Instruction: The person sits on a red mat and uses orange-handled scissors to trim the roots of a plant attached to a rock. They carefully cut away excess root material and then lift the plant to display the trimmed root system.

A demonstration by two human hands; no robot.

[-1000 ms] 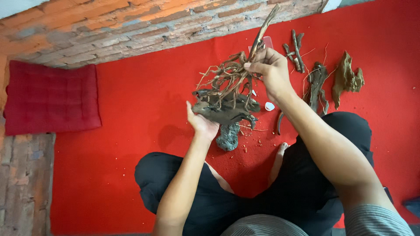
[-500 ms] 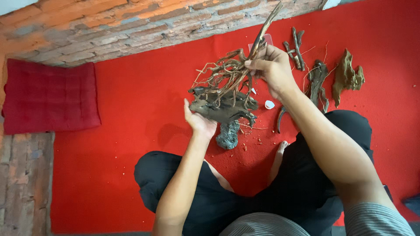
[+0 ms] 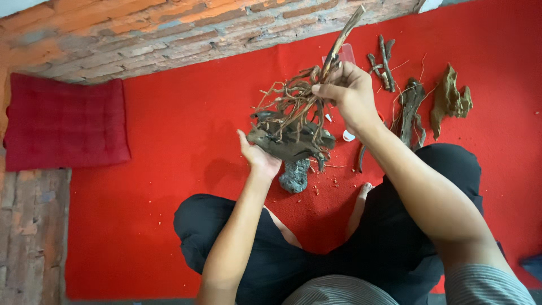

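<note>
Driftwood root cluster held above red floor mat

Driftwood root cluster (image 3: 291, 116), a tangle of thin brown-orange twigs rising from a dark, flat, rough-barked base, is held in the air over the red felt-like floor mat (image 3: 186, 141), in front of the seated person's crossed legs. Left hand (image 3: 258, 155) is under the base, palm up, fingers wrapped on its dark lower edge. Right hand (image 3: 347, 93) is closed on a long, pale, knobbly stick (image 3: 341, 36) that rises slantwise from the top of the tangle; thumb and fingers pinch it near its lower part. The two hands are apart, one below the cluster and one above it.

Directly below the cluster, a grey, pitted, lumpy stone (image 3: 294, 175) lies on the mat, with small crumbs of debris scattered beside it. A small white round object (image 3: 348, 136) lies just beside the right wrist; its kind cannot be told.

To the right, well apart from the cluster, lie several loose pieces: short dark forked twigs (image 3: 383, 62), a long dark gnarled branch piece (image 3: 411, 110) with fine root hairs, and a broad, tan, flaky bark-like slab (image 3: 450, 99).

A rough wall of red brick (image 3: 169, 34) borders the mat at the top. A dark red quilted cushion (image 3: 62, 121) lies at the left against it.
</note>
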